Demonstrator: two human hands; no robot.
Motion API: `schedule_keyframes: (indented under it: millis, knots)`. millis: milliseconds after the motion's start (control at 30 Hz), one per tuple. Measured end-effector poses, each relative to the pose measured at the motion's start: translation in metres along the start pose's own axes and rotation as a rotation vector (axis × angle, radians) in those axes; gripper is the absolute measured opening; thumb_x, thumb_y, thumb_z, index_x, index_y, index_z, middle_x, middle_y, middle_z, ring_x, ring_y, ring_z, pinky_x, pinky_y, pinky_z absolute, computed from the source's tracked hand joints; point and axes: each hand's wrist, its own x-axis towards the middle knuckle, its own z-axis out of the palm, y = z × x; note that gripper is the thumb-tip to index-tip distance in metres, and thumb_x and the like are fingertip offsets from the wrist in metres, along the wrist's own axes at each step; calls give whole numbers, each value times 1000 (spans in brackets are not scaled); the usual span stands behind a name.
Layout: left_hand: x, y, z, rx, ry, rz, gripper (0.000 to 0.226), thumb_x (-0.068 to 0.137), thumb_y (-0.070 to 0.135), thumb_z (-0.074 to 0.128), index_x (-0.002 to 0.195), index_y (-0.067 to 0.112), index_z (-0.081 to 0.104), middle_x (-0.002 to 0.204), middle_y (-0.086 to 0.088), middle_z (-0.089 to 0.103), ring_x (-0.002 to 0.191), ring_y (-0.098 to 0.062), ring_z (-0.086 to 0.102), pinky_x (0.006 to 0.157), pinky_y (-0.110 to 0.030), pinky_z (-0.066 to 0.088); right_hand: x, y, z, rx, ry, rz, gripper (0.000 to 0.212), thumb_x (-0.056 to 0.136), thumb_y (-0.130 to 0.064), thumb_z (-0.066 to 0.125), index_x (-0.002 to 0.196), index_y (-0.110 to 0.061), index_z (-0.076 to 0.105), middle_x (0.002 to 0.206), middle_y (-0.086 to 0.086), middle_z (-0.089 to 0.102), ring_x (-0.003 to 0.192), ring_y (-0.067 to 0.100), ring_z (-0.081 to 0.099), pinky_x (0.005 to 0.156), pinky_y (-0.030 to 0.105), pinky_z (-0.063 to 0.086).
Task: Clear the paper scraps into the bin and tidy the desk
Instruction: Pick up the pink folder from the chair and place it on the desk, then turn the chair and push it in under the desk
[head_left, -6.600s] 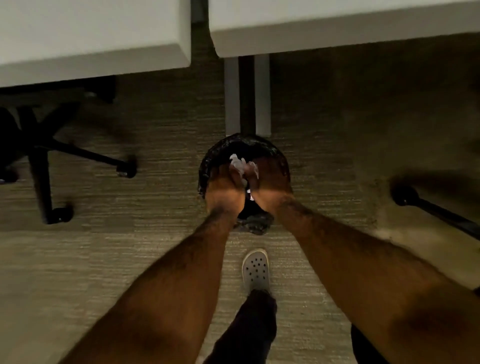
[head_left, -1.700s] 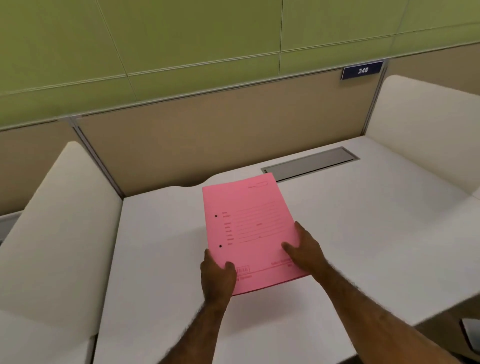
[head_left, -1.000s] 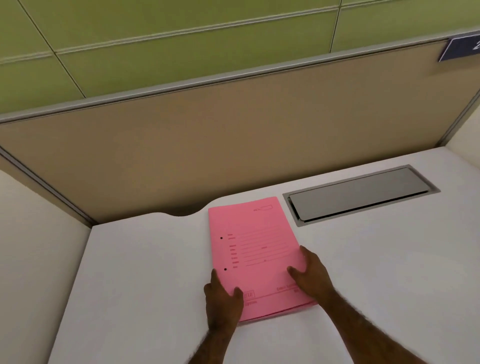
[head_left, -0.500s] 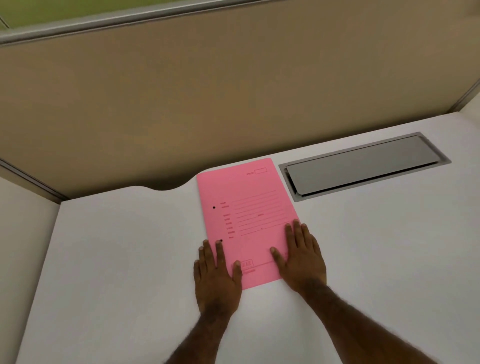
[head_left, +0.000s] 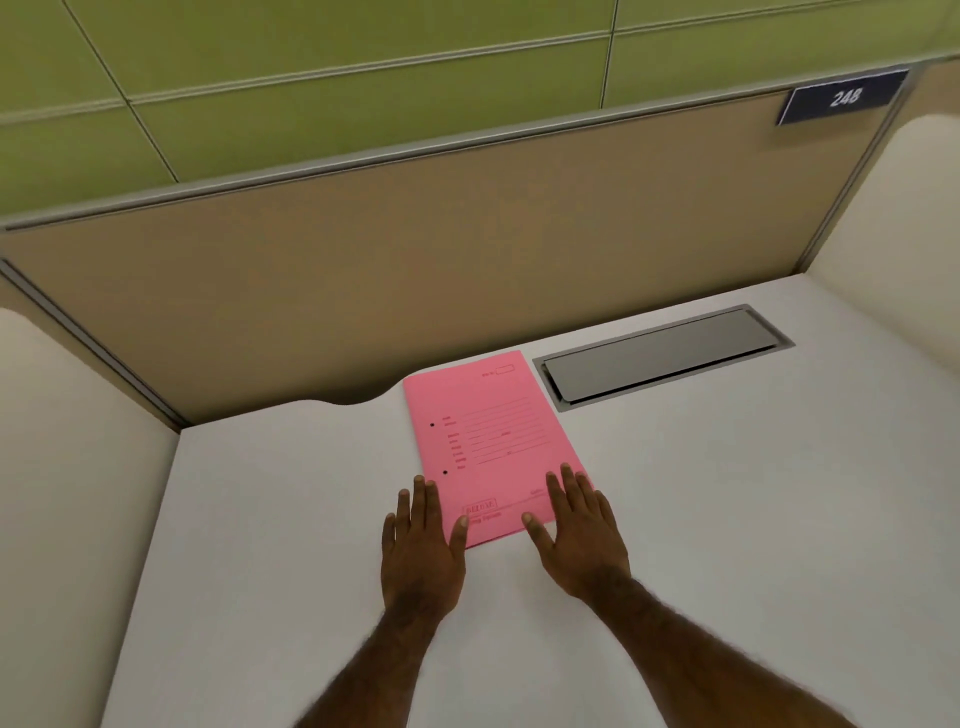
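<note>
A pink file folder (head_left: 491, 436) lies flat on the white desk (head_left: 727, 493), its far edge near the back partition. My left hand (head_left: 421, 551) rests flat at the folder's near left corner, fingers spread, thumb on the pink cover. My right hand (head_left: 579, 530) lies flat over the near right corner, fingers apart. Neither hand grips anything. No paper scraps and no bin are in view.
A grey metal cable hatch (head_left: 662, 356) is set into the desk right of the folder. A tan partition (head_left: 415, 270) stands behind, with white side dividers left (head_left: 67, 467) and right (head_left: 893, 218). A blue plate (head_left: 844, 96) reads 248.
Earlier my hands dropped scraps into the bin on the floor. Since then they laid the pink folder flat on the desk and went from holding its near edge to resting flat on it.
</note>
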Motion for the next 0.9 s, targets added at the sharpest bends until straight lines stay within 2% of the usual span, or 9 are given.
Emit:
schedule_keyframes:
  millis: [133, 233, 633, 900]
  knots:
    - [-38, 0, -23, -22, 35, 14, 70, 96, 55, 17, 152, 19, -2, 162, -3, -1, 149, -24, -3, 117, -38, -3, -49, -11, -12, -9, 53, 0, 83, 83, -71, 0, 151, -23, -7, 161, 1, -8, 147, 21, -10, 120, 40, -3]
    - [-82, -2, -42, -33, 71, 42, 69, 96, 55, 15, 152, 18, -2, 162, -2, -2, 149, -22, -5, 118, -37, -3, -96, -19, -21, 8, 91, 4, 81, 86, -70, 3, 152, -23, -5, 161, 1, -8, 147, 20, -10, 119, 39, -3]
    - [-303, -51, -80, -52, 134, 158, 67, 98, 52, 18, 152, 16, 2, 162, -2, 0, 149, -20, -2, 120, -39, 1, -317, -70, -14, 52, 214, -42, 77, 92, -66, 13, 152, -18, 12, 162, 3, 2, 148, 19, -4, 119, 38, -2]
    - [-407, -55, -102, -64, 151, 192, 69, 97, 55, 17, 152, 16, 2, 162, -3, -1, 149, -21, -5, 119, -38, -1, -434, -77, -14, 14, 259, -26, 76, 90, -68, 9, 152, -26, -4, 162, -1, -6, 147, 17, -9, 114, 34, -10]
